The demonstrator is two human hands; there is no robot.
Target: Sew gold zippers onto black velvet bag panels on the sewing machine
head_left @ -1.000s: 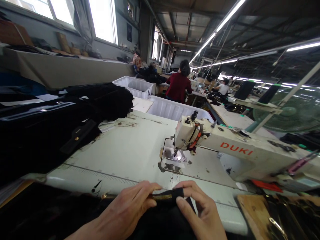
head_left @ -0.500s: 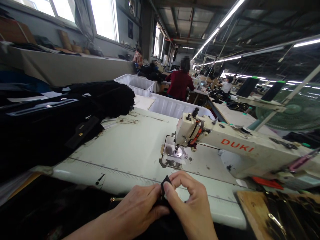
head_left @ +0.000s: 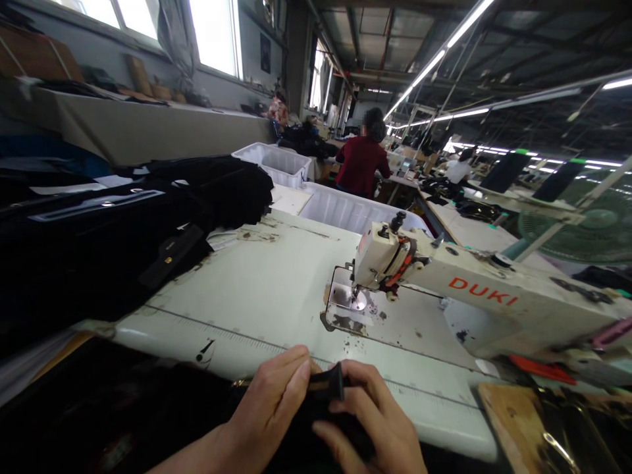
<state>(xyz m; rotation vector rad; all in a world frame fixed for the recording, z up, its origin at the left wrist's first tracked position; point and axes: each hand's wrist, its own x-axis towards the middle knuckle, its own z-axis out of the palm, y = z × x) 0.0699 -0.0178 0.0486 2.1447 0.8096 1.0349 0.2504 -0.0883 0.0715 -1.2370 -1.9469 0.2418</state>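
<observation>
A black fabric piece (head_left: 334,383) with a narrow gold-toned strip, apparently a zipper, is held over the front edge of the sewing table. My left hand (head_left: 276,395) is closed on it, thumb and fingers pressed together. At its folded end, the fingers of my right hand (head_left: 378,415) grip it, while the right thumb sits lower, apart from the fingertips, by dark material. A small gold metal part (head_left: 239,383) shows left of my left hand. Behind my hands stands the sewing machine (head_left: 474,289), its needle area (head_left: 355,297) free of fabric. Dark material below my hands is hard to make out.
Black fabric pieces (head_left: 197,197) are heaped on the table's left side. White plastic bins (head_left: 355,207) stand behind the table (head_left: 247,283). A wooden board (head_left: 513,421) with black pieces and metal parts is at right. A person in dark red (head_left: 363,164) sits farther back.
My right thumb has come off the end of the black piece and dropped lower. The piece has turned, showing its gold-toned strip. My left hand has shifted up slightly; the view has swung a little left.
</observation>
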